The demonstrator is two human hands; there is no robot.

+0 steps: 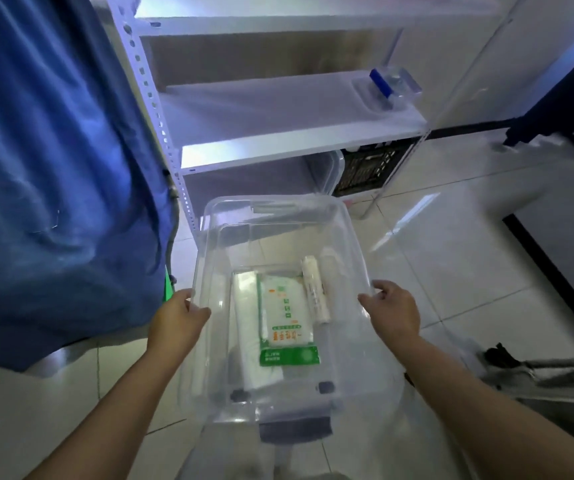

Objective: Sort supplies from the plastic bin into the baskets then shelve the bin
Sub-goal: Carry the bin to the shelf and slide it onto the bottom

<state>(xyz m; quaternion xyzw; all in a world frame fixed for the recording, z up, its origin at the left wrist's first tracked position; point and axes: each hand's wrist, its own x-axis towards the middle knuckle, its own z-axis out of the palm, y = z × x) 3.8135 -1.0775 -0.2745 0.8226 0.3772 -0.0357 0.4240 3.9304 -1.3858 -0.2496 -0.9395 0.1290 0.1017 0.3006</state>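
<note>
A clear plastic bin [271, 216] is held in the air above the tiled floor, in front of a white shelf unit [278, 109]. My left hand [174, 323] grips its left rim and my right hand [394, 311] grips its right rim. Inside lie a green-and-white packet [287, 320], a white folded bag [247, 323] to its left, and a white roll [315, 289] to its right. A black slatted basket [365, 171] stands on the floor under the lowest shelf board, at the right.
A blue cloth [53, 168] hangs at the left, close to the shelf's upright. A clear lid with a blue handle [382, 88] lies on the middle shelf at the right. Another clear bin [327, 168] sits under the shelf beside the basket. Dark objects [507, 358] lie on the floor right.
</note>
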